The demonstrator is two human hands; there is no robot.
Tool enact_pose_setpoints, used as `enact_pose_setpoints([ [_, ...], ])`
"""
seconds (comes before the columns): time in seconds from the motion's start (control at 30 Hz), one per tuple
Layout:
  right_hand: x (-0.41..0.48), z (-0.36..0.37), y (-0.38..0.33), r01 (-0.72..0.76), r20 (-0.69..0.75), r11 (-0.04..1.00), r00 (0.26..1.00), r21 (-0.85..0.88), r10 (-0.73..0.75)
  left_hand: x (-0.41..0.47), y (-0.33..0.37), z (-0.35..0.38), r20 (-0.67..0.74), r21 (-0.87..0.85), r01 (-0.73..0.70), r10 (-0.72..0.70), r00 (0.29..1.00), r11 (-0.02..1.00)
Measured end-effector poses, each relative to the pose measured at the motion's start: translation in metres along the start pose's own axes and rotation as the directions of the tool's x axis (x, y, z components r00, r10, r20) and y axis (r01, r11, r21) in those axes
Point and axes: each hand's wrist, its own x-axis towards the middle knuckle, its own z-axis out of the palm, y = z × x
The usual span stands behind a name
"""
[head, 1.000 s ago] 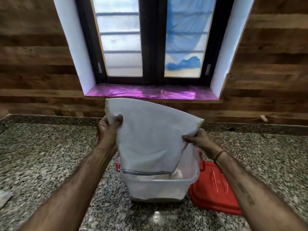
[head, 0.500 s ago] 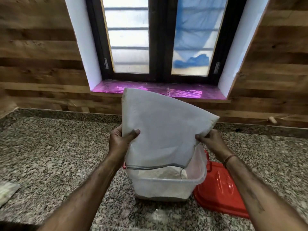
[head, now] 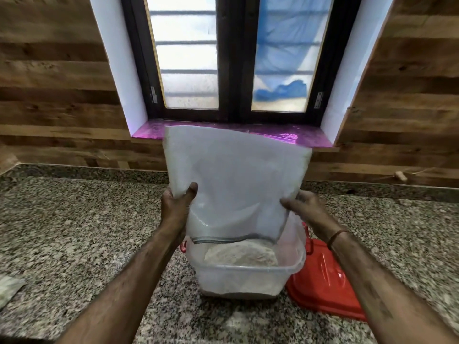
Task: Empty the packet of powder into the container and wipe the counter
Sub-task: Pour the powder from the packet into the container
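At the frame's centre the packet [head: 236,184] hangs mouth-down over the container [head: 248,271], left hand [head: 176,207] and right hand [head: 306,212] fingers clamped on its side edges. It looks limp, light and slippery; higher corner grips should shake out leftover powder [head: 239,254].

The container [head: 244,274] stands on the table [head: 74,232]; the packet [head: 233,184] hangs mouth-down above it, the lid [head: 320,286] just right.

I have 1 head view, looking forward and down, close over the counter [head: 62,219], facing the window [head: 231,58].
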Motion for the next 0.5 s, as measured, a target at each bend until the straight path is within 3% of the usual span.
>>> enact_pose_setpoints([
  [0.07,-0.002,-0.002,0.010,-0.009,-0.092,0.931,0.995,-0.364,-0.027,-0.001,-0.003,0.001,0.066,0.008,-0.016,0.016,0.998,1.000],
  [0.1,-0.002,-0.003,0.012,-0.023,-0.168,0.917,0.985,-0.397,-0.048,-0.003,-0.006,0.002,0.094,0.004,-0.016,0.016,0.995,1.000],
  [0.17,-0.001,-0.004,0.012,0.036,-0.186,0.985,0.980,-0.169,-0.068,-0.005,-0.011,0.004,0.090,-0.012,-0.006,0.007,0.996,1.000],
  [0.23,-0.002,-0.006,0.008,0.048,0.028,0.988,0.998,0.148,-0.052,-0.003,-0.015,0.007,0.034,-0.049,0.021,-0.019,0.999,0.999],
  [0.27,-0.003,-0.007,0.008,0.017,0.142,0.986,0.989,0.165,-0.041,-0.001,-0.016,0.007,0.016,-0.075,0.037,-0.035,0.999,0.996],
  [0.3,-0.006,-0.007,0.009,0.003,0.196,0.998,0.980,0.062,-0.015,0.001,-0.016,0.007,0.011,-0.092,0.042,-0.041,0.999,0.995],
  [0.33,-0.007,-0.007,0.013,0.007,0.170,0.996,0.985,-0.088,0.008,0.002,-0.017,0.005,0.020,-0.088,0.037,-0.035,0.999,0.995],
  [0.4,-0.009,-0.004,0.016,-0.021,-0.028,0.936,1.000,-0.350,0.013,0.004,-0.016,-0.002,0.080,-0.029,0.018,-0.016,0.997,0.999],
  [0.5,-0.004,0.001,0.007,-0.038,-0.231,0.906,0.971,-0.421,-0.067,0.010,-0.011,-0.022,0.267,0.155,0.007,-0.049,0.963,0.988],
])
